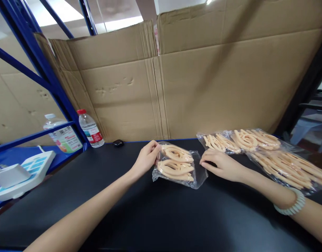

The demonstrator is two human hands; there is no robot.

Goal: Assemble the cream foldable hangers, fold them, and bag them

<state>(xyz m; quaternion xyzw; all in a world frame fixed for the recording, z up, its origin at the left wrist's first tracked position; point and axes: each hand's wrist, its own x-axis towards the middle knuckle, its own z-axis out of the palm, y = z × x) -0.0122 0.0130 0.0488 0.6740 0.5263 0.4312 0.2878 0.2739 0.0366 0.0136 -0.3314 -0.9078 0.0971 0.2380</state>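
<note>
Bags of peach-coloured loops lie on a black table (161, 217): one small bag (176, 165) at the centre and at least three more in a pile (266, 152) just right of it, their edges overlapping so the exact count is unclear. Left hand (146, 159) touches the small bag's left edge, fingers curled loosely around the plastic, pinching it lightly. Right hand (224, 166) lies flat and open on the table just right of the small bag, fingertips on its clear flap, holding nothing; a bead bracelet (290, 206) circles that wrist. Two bottles stand well left of the small bag: one with a red cap (91, 129), and a second (61, 134) partly hidden behind a blue rack bar (32, 136). A small black object (118, 142) sits between the red-capped bottle and the small bag. One white-and-blue scale (21, 173) rests at far left. Cardboard (203, 87) walls off the table's rear edge.
</note>
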